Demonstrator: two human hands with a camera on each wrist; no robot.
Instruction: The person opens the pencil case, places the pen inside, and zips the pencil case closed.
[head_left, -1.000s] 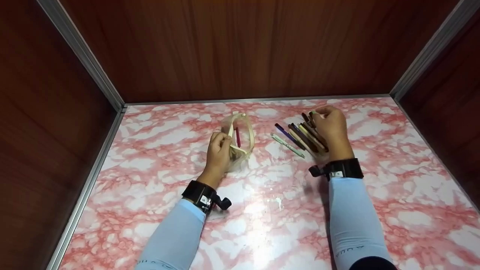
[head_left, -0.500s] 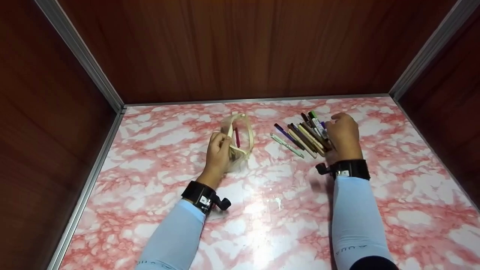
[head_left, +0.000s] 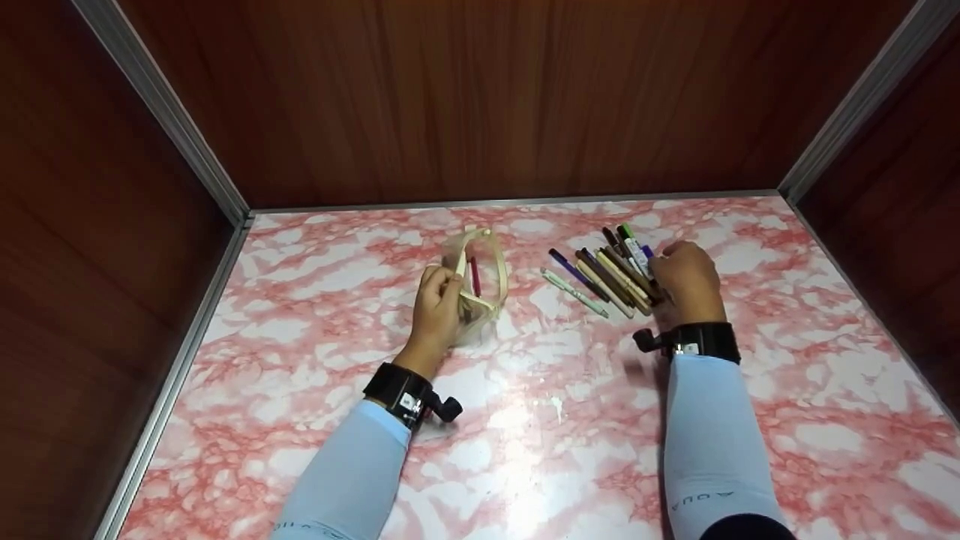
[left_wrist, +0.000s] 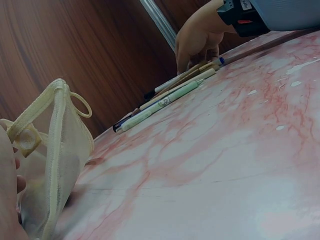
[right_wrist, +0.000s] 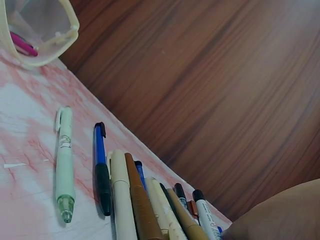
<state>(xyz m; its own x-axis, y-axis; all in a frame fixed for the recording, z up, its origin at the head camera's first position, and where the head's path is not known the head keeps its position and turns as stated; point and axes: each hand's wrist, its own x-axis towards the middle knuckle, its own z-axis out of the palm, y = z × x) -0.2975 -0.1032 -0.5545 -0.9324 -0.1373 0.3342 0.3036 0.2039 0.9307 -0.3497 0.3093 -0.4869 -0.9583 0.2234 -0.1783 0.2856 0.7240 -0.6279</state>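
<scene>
My left hand grips the near left side of a sheer cream-trimmed pencil pouch, its mouth held open. Inside the pouch lies a dark pink pen. My right hand is at the right edge of a loose row of pens, fingers pointing down beside a purple-tipped pen; its fingertips are mostly hidden. Leftmost in the row is a mint green pen, then a blue pen. Cream and brown pens crowd together, with a black-capped white marker farther right.
Everything lies on a pink-and-white marbled table. A dark wood panel rises behind it, with metal-framed side panels left and right. A strap with a small camera sits on each wrist.
My right hand has moved right and slightly nearer, uncovering the green-capped marker and the purple-tipped pen. The left hand and the pouch have stayed in place.
</scene>
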